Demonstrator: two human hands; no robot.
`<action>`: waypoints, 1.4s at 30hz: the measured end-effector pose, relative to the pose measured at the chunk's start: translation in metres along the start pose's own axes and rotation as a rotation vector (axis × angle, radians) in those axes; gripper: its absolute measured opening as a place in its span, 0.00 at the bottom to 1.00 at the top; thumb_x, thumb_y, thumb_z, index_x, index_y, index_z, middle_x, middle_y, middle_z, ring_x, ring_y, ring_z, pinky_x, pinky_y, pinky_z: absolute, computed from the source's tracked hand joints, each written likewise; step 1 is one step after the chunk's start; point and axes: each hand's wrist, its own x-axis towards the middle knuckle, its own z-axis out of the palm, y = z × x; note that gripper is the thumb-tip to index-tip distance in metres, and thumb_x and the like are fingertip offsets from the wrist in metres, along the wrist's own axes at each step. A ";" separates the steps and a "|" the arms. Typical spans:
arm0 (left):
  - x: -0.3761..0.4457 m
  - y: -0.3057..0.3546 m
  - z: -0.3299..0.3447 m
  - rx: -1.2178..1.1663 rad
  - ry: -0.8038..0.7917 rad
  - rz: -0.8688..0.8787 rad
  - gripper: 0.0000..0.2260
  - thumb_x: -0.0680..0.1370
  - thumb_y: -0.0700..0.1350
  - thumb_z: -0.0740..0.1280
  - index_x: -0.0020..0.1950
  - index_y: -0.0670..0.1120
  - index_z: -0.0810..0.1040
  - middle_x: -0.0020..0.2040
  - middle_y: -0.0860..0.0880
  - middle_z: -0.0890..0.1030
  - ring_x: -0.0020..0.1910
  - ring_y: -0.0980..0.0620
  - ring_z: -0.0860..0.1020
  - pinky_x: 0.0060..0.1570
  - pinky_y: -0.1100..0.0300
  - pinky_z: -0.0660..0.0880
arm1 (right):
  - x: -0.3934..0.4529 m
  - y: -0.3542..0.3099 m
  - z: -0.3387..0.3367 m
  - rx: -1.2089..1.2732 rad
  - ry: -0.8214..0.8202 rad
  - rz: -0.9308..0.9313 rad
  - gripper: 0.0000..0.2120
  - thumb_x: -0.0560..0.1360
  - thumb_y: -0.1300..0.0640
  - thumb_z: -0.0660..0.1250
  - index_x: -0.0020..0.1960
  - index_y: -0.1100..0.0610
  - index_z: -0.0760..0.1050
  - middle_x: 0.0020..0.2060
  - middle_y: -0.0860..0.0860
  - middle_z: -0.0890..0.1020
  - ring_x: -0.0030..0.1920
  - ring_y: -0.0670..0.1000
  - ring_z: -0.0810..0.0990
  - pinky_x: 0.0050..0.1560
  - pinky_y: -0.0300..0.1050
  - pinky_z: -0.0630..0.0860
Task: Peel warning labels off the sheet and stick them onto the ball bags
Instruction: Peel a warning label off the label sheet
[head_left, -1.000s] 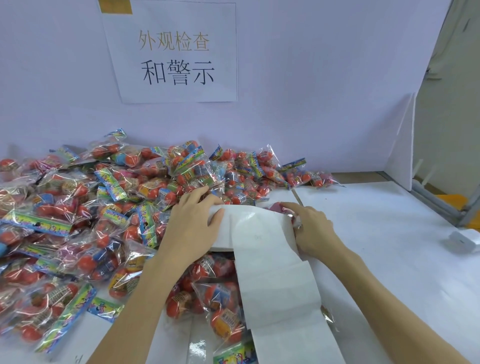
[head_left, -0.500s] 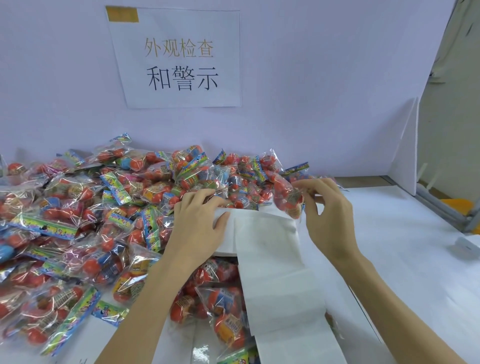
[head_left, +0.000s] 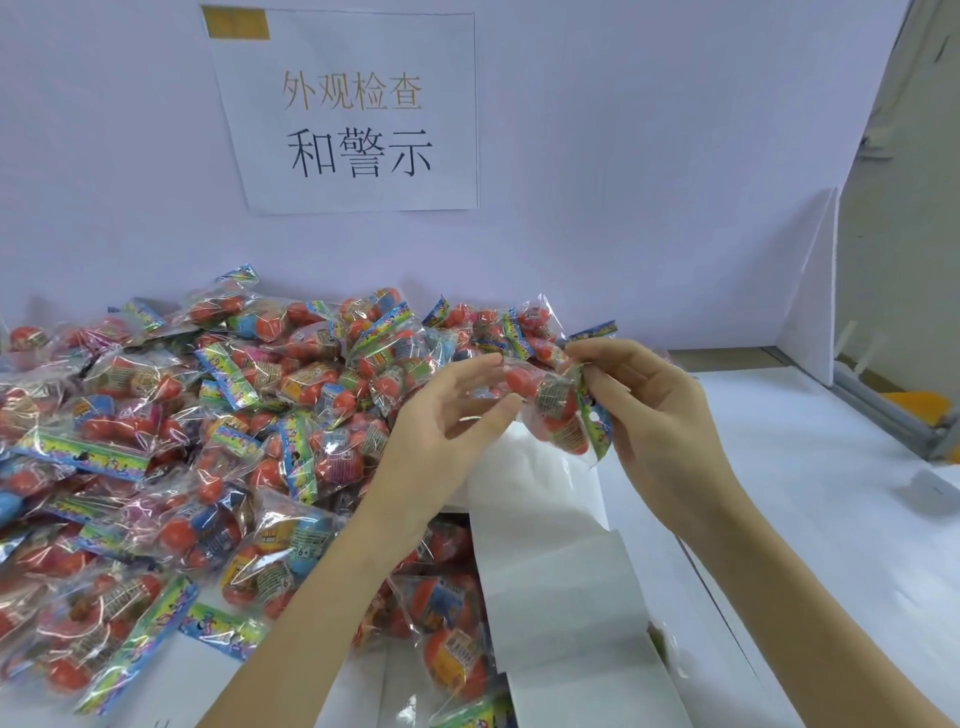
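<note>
The ball bag (head_left: 558, 410) hangs roughly upright above the white label sheet (head_left: 540, 525), pinched at its header by the right hand (head_left: 644, 415), while the nearer left hand (head_left: 447, 415), fingers spread, seems to touch its left edge, the bag pile (head_left: 208, 441) crowding leftward.

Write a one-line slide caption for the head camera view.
Right hand pinches a ball bag above the label sheet, left hand at its clear end, beside the heap of ball bags.
</note>
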 end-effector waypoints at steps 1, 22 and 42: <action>0.000 0.000 -0.001 -0.041 0.000 -0.027 0.17 0.79 0.47 0.74 0.67 0.53 0.82 0.60 0.57 0.85 0.58 0.58 0.84 0.59 0.63 0.79 | 0.000 -0.001 -0.001 0.088 -0.025 0.045 0.10 0.79 0.65 0.68 0.53 0.54 0.86 0.52 0.55 0.87 0.53 0.53 0.86 0.54 0.45 0.83; 0.003 -0.002 -0.002 -0.531 0.120 -0.318 0.08 0.72 0.47 0.77 0.50 0.48 0.90 0.51 0.49 0.87 0.47 0.55 0.85 0.50 0.60 0.80 | -0.009 0.006 0.015 -0.294 0.150 0.045 0.10 0.82 0.57 0.70 0.43 0.58 0.83 0.35 0.56 0.78 0.38 0.48 0.73 0.39 0.39 0.72; 0.004 -0.001 -0.006 -0.315 0.011 -0.185 0.06 0.74 0.49 0.75 0.38 0.50 0.85 0.42 0.48 0.84 0.43 0.54 0.82 0.45 0.62 0.81 | -0.012 0.006 0.016 -0.496 0.183 -0.221 0.09 0.80 0.53 0.71 0.45 0.58 0.84 0.31 0.52 0.79 0.30 0.49 0.70 0.33 0.40 0.68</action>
